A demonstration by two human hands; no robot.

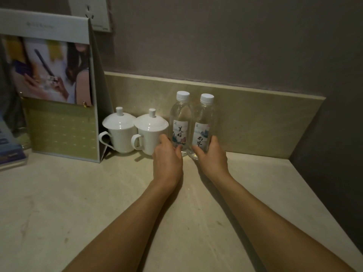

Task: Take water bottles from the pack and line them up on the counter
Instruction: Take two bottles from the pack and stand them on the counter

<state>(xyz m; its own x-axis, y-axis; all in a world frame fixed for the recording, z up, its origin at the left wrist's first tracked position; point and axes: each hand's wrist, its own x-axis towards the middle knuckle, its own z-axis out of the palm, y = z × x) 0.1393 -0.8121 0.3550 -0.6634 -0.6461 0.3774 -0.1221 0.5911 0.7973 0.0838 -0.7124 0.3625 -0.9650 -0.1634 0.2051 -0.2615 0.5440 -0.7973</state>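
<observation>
Clear plastic catches the dim light as 2 water bottles stand upright side by side on the pale stone tabletop (98, 193), close against the low backsplash (255, 118). The left bottle (181, 118) and the right bottle (203, 124) touch or nearly touch, each with a white cap and a printed label. The left hand (167, 160) curls its grip around the base of the left bottle, thumb in front and fingers behind it. The right hand (213, 156) has its grip clamped on the lower part of the right bottle in the same way. Just to the left stand 2 white lidded cups, the nearer cup (150, 132) just beside the left hand and the farther cup (120, 130) next to a standing display card (59, 124).
</observation>
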